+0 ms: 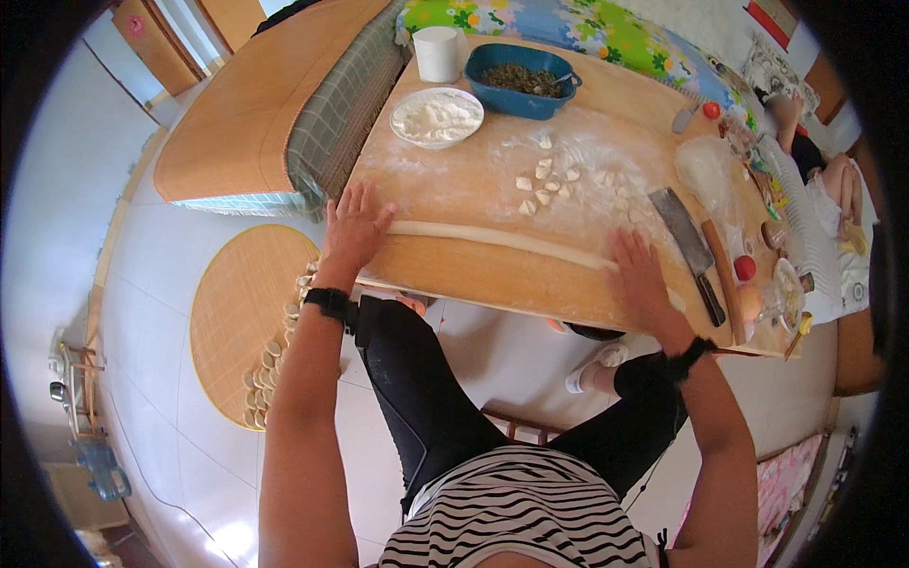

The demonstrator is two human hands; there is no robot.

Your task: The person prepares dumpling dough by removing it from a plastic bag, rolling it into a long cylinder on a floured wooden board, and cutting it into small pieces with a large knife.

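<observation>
- The long dough rope (pixel 502 239) lies across the surface (pixel 473 270) near its front edge, running between the two hands and slanting slightly toward the person on the right.
- Its left end meets the left grip (pixel 360 225); toward its other end it passes beneath the right grip (pixel 642 275), and a pale bit shows beyond that wrist.
- Neither grip is clamped: both hands are flat, fingers extended. Contact under the slightly blurred right palm is hidden.
- Small cut dough pieces (pixel 543 197) sit beyond the rope amid scattered flour.
- Just right of the right grip lies a cleaver (pixel 680 227), dark handle toward the person, with a wooden rolling pin (pixel 724 284) beside it; these crowd that side.
- Farther back stand a white bowl (pixel 437 144) of flour, a blue basin (pixel 516 104) with dark green filling and a white canister (pixel 436 55).
- Below left, a round mat (pixel 237 322) bears rows of dumplings (pixel 272 360).
- Both forearms reach up from the lower edge, spread wide, palms down, with a dark band on each wrist.
</observation>
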